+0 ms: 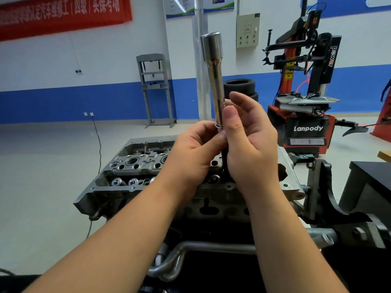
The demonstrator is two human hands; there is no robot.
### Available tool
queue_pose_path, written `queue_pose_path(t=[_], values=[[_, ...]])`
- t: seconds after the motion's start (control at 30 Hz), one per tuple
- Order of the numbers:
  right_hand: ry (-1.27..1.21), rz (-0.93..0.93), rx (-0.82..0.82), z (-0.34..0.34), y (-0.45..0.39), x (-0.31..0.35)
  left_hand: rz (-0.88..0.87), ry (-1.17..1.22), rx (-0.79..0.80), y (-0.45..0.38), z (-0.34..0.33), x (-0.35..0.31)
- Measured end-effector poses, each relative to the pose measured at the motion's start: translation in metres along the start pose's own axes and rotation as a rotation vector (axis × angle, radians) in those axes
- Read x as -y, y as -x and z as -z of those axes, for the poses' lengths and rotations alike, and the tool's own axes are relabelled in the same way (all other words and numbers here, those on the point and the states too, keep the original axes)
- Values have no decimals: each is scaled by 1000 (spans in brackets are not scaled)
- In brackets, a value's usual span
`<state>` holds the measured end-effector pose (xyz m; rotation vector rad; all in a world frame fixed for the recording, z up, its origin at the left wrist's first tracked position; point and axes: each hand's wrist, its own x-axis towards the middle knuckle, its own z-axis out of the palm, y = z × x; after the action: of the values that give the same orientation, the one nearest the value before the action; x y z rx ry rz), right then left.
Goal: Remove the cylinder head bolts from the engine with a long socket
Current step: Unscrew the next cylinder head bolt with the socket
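2 hands (pixel 222 149) grip the long socket (pixel 214 79) at its base above the engine (pixel 131 166); stiff, slick steel, probably weighty.

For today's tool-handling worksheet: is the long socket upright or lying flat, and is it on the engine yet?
Upright, not on the engine. The long socket stands vertically, gripped by both the left hand and right hand above the cylinder head.

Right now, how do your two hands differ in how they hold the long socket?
The right hand pinches the long socket on its shaft, thumb up; the left hand grips lower, at the ringed bottom end. The right fingers reach higher; the left curl underneath. Both hold it upright above the cylinder head.
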<state>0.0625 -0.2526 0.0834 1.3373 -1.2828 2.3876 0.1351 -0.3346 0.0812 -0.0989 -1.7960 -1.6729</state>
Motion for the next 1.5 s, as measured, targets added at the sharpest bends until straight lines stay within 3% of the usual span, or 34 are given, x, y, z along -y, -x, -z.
queue_pose_path(t=[0.2,0.33,0.53,0.73,0.9,1.03,1.17,1.23,1.5], values=[[55,-69,-67,3,1,1,-21,-73,-130,-7,-5,6],[88,-115,-89,4,-1,1,-35,-88,-131,-14,-15,5],[113,-195,-152,5,-5,-1,-87,-344,-152,-19,-25,-4],[143,-240,-211,2,-6,-1,-201,-495,-339,-25,-33,-23],[266,-289,-210,1,-4,2,-54,-440,-447,-31,-11,-30],[553,-259,3,10,-8,7,70,-356,-507,-16,21,-11],[1247,-284,604,18,-20,28,136,-294,-578,-7,37,2],[1433,-362,784,14,-23,39,180,-234,-594,-7,38,4],[1620,-391,904,-13,-30,43,222,-133,-647,-5,47,7]])
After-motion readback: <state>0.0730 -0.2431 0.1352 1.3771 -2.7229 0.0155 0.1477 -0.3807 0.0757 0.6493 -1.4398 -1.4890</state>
